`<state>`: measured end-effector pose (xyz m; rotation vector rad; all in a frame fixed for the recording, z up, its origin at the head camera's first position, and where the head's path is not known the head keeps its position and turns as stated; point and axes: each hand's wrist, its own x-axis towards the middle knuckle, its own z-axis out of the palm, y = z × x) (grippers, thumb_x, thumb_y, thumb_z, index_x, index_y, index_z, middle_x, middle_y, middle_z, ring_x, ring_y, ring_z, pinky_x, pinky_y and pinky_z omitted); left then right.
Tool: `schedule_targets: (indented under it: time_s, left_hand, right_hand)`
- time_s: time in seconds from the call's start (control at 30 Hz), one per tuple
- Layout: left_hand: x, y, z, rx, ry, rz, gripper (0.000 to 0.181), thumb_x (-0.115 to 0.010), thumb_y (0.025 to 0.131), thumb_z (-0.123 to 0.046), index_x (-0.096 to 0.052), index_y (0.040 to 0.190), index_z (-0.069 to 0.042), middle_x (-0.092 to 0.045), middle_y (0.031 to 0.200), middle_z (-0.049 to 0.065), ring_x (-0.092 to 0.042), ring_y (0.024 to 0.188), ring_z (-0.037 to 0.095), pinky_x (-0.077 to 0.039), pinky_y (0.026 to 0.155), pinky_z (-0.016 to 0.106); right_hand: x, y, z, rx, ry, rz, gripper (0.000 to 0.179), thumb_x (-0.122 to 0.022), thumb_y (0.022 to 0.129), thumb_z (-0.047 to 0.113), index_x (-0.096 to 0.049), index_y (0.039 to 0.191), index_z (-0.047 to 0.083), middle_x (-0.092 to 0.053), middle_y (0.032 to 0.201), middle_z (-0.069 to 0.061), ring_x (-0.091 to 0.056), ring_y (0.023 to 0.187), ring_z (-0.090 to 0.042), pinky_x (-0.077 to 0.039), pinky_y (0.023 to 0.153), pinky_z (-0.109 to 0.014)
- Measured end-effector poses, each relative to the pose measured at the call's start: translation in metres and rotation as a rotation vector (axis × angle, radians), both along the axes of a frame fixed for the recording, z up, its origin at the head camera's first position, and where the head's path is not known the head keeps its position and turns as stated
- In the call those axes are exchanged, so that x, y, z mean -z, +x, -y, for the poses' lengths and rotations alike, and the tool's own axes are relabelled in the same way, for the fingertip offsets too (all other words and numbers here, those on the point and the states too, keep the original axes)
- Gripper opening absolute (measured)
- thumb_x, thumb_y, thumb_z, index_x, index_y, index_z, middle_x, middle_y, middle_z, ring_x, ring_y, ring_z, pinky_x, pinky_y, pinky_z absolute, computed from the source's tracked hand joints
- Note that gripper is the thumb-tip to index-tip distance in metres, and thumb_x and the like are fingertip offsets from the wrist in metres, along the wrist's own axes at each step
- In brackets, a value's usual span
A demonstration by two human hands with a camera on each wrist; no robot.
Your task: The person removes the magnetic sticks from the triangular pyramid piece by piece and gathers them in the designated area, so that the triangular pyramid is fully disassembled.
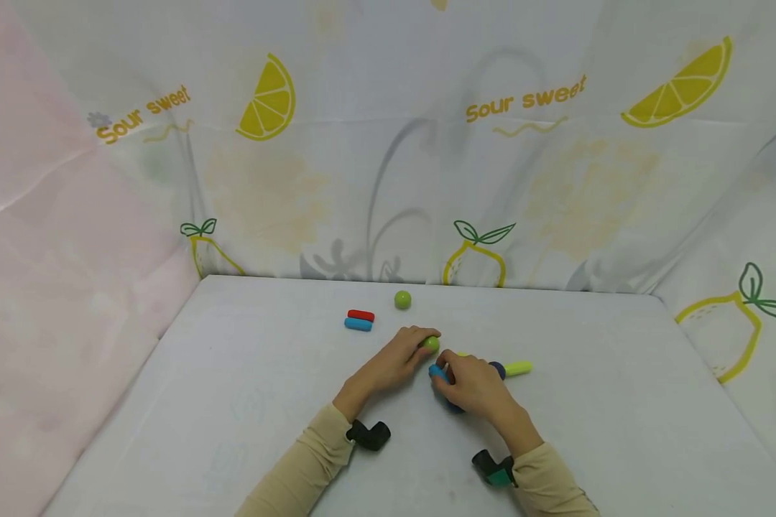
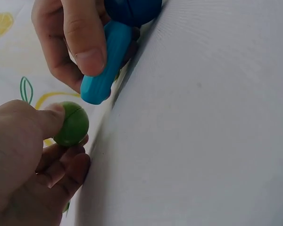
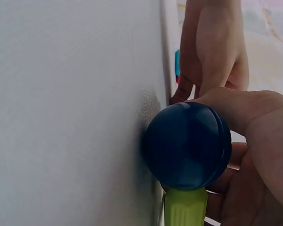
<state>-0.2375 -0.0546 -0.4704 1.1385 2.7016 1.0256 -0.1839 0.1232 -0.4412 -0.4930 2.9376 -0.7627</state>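
Observation:
Between the thumb and fingers of my left hand is a small green ball, held low over the white table. To its right, my right hand pinches a light blue rod, whose free end points towards the green ball. The other end of that rod meets a dark blue ball, from which a yellow-green rod also extends. Past the right hand's knuckles, a second dark blue ball joins another yellow-green rod. The right fingers hide part of this joined piece.
Farther back on the white table lies another green ball. Left of it, a red rod and a light blue rod lie side by side. A lemon-print cloth hangs behind the table's back edge.

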Motion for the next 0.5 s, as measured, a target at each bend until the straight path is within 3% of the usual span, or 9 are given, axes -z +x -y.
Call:
schedule_targets:
  time_s: [0.33,0.5]
  left_hand:
    - [-0.001,-0.004,0.004,-0.059,0.090,0.022,0.035,-0.057,0.094,-0.013,-0.052,0.129,-0.010,-0.060,0.119,0.004,-0.057,0.094,0.013,-0.048,0.081,0.023]
    - [-0.006,-0.012,0.013,-0.109,0.154,0.024,0.035,-0.062,0.092,-0.015,-0.055,0.125,-0.009,-0.062,0.116,0.002,-0.061,0.095,0.013,-0.051,0.081,0.024]
  right_hand:
    - [0.002,-0.001,-0.002,-0.017,-0.025,0.020,0.010,-0.063,0.089,0.024,-0.061,0.092,0.014,-0.057,0.066,0.009,-0.049,0.056,-0.004,-0.040,0.051,-0.023]
    - [0.001,-0.002,-0.003,-0.035,-0.042,0.031,0.013,-0.062,0.090,0.025,-0.061,0.097,0.014,-0.056,0.067,0.009,-0.048,0.057,-0.004,-0.039,0.052,-0.022]
